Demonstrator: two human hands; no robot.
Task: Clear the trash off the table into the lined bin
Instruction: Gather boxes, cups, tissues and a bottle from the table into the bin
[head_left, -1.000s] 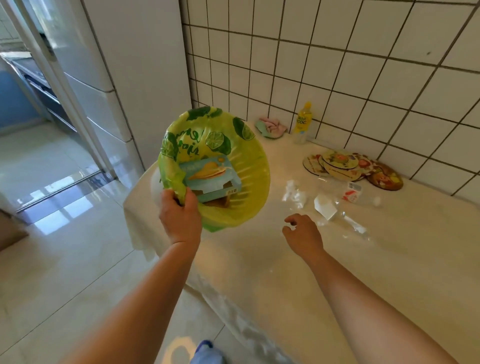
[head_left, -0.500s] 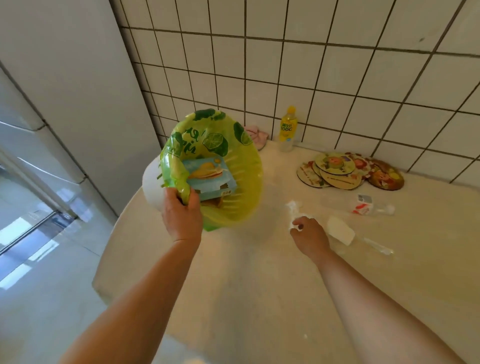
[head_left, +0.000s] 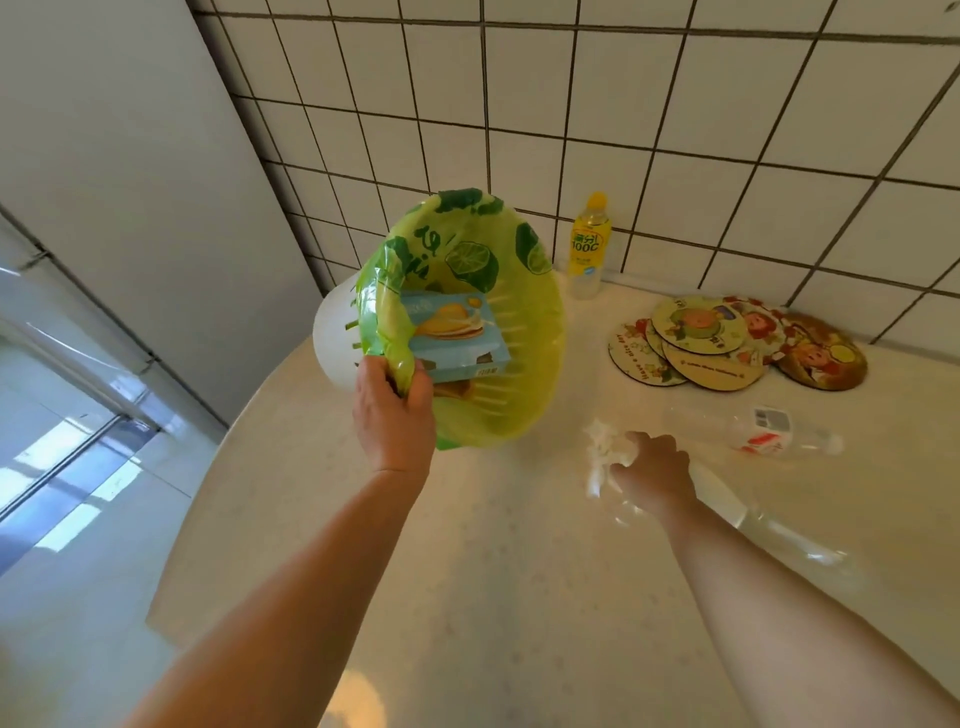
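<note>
The left hand (head_left: 395, 410) grips the near rim of a white plastic bin (head_left: 332, 332) lined with a translucent yellow-green bag printed with lime slices (head_left: 519, 364), pinching liner and rim together and holding the bin tilted above the pale speckled counter (head_left: 467, 571) with its mouth facing the camera. Inside the bin, against its left wall, lies a light blue cardboard snack box (head_left: 457, 338) with a brown item beneath it that is too hidden to identify.

At four o'clock from the bin, the right hand (head_left: 654, 473) is clenched around a crumpled white tissue (head_left: 605, 447) resting on the counter. Just behind that hand, at about two o'clock from it, a clear plastic bottle with a red-and-white label (head_left: 769, 434) lies on its side. A crinkled clear plastic wrapper (head_left: 769, 530), partly washed out by glare, seems to stretch along the counter beside the right forearm.

At twelve o'clock, against the white tiled wall (head_left: 675, 104), stands a drink bottle with a yellow cap and yellow label (head_left: 589, 249). At two o'clock, a loose overlapping pile of round illustrated coasters (head_left: 727, 343) sits near the wall.
</note>
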